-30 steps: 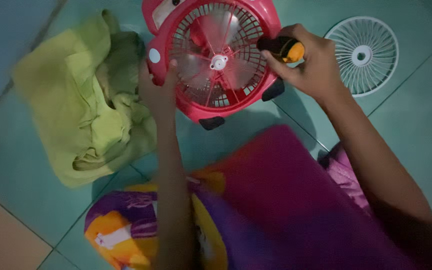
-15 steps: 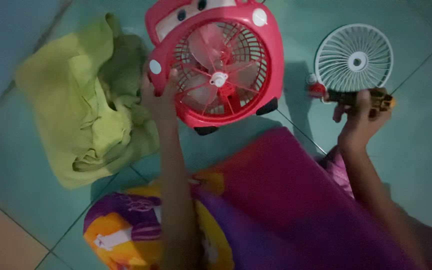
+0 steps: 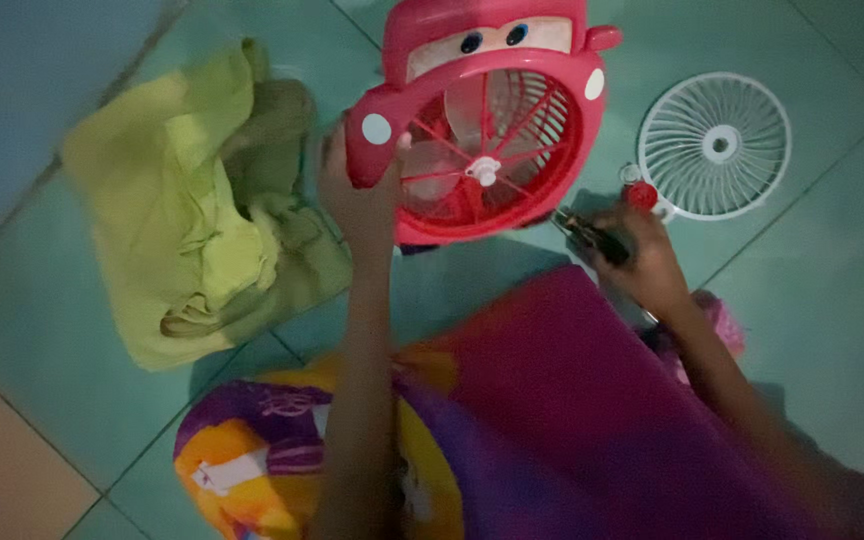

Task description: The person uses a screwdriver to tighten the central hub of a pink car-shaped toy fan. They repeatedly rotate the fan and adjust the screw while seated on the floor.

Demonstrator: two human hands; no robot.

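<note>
The person is sitting on the teal tiled floor (image 3: 832, 300), working at a red car-shaped fan (image 3: 487, 115) that is standing upright there. The left hand (image 3: 360, 195) is gripping its lower left corner, steadying it. The right hand (image 3: 637, 255) is clenched around a dark tool (image 3: 592, 235) beside the fan's base; it looks like a step of taking the fan apart. One white round grille (image 3: 715, 145) is lying apart, one small red cap (image 3: 642, 196) near it, one yellow-green cloth (image 3: 202, 210) alongside.
</note>
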